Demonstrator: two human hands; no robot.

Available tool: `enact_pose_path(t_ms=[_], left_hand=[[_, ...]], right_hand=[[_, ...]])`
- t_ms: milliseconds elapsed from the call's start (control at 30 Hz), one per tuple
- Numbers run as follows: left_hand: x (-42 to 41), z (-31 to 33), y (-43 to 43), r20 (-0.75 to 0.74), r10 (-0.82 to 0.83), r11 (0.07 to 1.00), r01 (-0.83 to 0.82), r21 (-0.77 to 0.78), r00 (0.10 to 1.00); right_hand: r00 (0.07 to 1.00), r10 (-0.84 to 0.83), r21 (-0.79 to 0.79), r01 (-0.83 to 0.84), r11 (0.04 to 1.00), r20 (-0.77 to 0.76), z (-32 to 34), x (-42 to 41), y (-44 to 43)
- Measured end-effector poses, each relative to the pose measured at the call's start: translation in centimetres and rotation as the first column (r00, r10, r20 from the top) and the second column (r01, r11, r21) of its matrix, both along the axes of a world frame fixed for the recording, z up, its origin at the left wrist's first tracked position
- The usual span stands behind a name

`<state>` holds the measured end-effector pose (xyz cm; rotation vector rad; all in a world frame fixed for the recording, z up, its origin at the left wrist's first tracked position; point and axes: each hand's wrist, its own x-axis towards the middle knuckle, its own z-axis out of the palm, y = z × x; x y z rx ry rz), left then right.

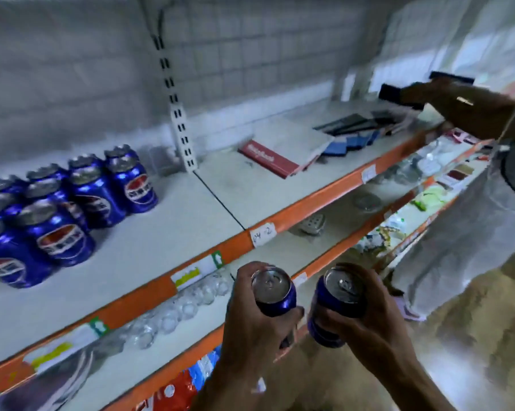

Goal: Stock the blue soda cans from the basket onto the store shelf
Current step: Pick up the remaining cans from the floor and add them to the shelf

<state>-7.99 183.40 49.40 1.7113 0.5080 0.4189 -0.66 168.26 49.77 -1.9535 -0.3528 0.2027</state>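
- Head view: the store shelf with its orange front edge runs across in front of me, its white top board mostly bare in the middle.
- Another person's arm reaches over the far right of that board, above a scatter of flat dark and blue packets and a red box; well apart from my spot.
- On the left of the board stands the block of stocked Pepsi cans, upright and packed close, with open board just to their right.
- My left hand is wrapped around one blue soda can, upright, held below and in front of the shelf edge.
- My right hand is closed round a second blue can, tilted a little, just beside the first but not touching.
- The basket is out of sight.
- Risks, as I judge them: lifting both at once, a can base could clip the orange lip and slip from my fingers; setting one down hard against the block could topple the front cans; the tilted can may land on its rim and roll.
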Motion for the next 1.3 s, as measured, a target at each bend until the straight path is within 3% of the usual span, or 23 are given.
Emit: enact_pose_path(t_ms=[167, 400, 700, 933, 1167, 1300], left_hand=[[-2.5, 5.2, 3.9, 0.081, 0.117, 0.992, -0.12, 0.038, 0.99], [-4.8, 6.5, 11.7, 0.1, 0.319, 0.939, -0.328, 0.099, 0.942], [-4.5, 5.2, 20.3, 0.08, 0.421, 0.9, -0.427, 0.086, 0.904], [-2.8, 0.9, 26.0, 0.082, 0.532, 0.825, -0.538, 0.174, 0.842], [-1.8, 2.7, 24.0, 0.182, 0.581, 0.773, -0.608, 0.179, 0.793], [-2.5, 1.5, 23.7, 0.148, 0.556, 0.768, -0.574, 0.285, 0.818]], right_hand=[[0.958, 0.27, 0.001, -0.271, 0.962, 0.095, 5.3, 0.2, 7.1], [0.839, 0.518, 0.032, -0.53, 0.848, 0.167, 8.2, 0.1, 17.3], [0.779, 0.623, 0.144, -0.626, 0.766, 0.075, 6.5, 1.6, 28.1], [0.786, 0.615, 0.073, -0.619, 0.782, 0.063, 4.0, 3.8, 34.1], [0.705, 0.706, 0.122, -0.709, 0.695, 0.075, 5.9, 4.5, 34.7], [0.684, 0.723, 0.149, -0.728, 0.669, 0.093, 4.9, 5.0, 34.9]])
